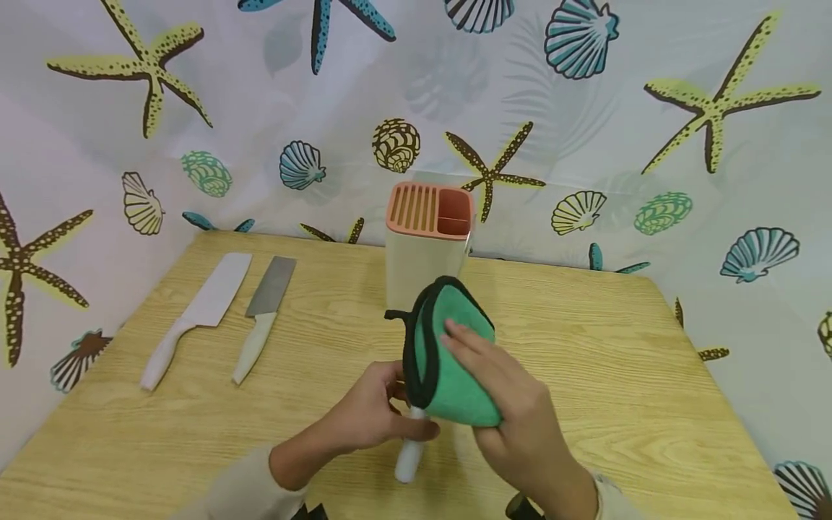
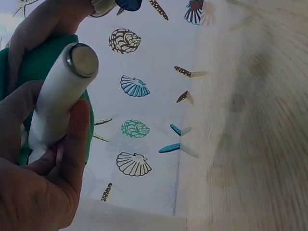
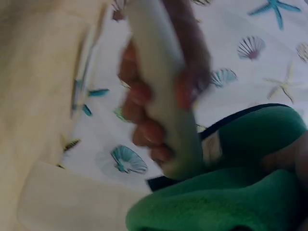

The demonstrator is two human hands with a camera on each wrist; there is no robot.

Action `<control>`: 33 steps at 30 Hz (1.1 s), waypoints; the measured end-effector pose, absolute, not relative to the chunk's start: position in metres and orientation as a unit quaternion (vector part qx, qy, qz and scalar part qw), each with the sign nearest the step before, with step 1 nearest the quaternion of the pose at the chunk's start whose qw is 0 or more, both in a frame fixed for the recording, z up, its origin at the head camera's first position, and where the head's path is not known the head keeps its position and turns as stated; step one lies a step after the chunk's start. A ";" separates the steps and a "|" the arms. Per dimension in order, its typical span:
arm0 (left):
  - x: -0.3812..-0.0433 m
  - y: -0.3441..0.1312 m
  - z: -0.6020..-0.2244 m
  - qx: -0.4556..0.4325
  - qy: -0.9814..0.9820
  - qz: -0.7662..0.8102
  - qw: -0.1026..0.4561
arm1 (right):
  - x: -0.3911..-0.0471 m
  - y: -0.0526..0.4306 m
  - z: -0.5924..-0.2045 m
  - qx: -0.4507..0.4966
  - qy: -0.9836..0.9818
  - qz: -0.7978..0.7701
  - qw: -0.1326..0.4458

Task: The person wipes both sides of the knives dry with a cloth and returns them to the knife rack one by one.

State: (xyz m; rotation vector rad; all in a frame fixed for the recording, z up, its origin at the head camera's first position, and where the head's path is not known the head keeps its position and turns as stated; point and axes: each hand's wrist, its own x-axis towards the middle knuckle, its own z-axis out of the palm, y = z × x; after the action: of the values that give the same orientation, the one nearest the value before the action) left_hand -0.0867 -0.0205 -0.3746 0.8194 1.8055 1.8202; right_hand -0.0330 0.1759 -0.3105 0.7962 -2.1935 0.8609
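Over the near middle of the table, my left hand (image 1: 367,415) grips a white handle (image 1: 409,461) with a rounded, metal-ringed end (image 2: 83,60). The upper part of this handled tool is hidden inside a green cloth (image 1: 463,379) with black edging and a small black hanging loop. My right hand (image 1: 516,412) holds the folded cloth around it from the right, fingers lying along the cloth's outer face. In the right wrist view, the left fingers (image 3: 151,130) wrap the handle, whose upper end meets the fold of the green cloth (image 3: 207,202).
A white knife block (image 1: 422,267) with a slotted coral top stands at the back middle, just behind the cloth. On the left lie a white cleaver (image 1: 211,292) and a smaller grey-bladed knife (image 1: 269,289). A shell-patterned curtain (image 1: 364,94) surrounds the wooden table (image 1: 617,375).
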 end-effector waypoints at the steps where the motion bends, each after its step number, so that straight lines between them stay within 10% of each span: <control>1: -0.086 -0.020 -0.375 0.305 0.664 0.650 0.210 | -0.032 0.172 -0.314 0.309 -0.843 0.299 0.322; 22: -0.076 -0.019 -0.378 0.346 0.701 0.601 0.169 | -0.100 0.207 -0.291 0.233 -0.823 0.323 0.405; 33: -0.077 -0.020 -0.379 0.353 0.697 0.588 0.210 | -0.135 0.258 -0.284 0.112 -0.873 0.384 0.278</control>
State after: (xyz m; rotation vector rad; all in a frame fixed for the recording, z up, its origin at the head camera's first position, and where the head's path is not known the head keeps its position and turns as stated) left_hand -0.0774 -0.0203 -0.3790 0.9805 1.9373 1.6357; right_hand -0.1348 0.2578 -0.2842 0.3011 -2.3427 1.0313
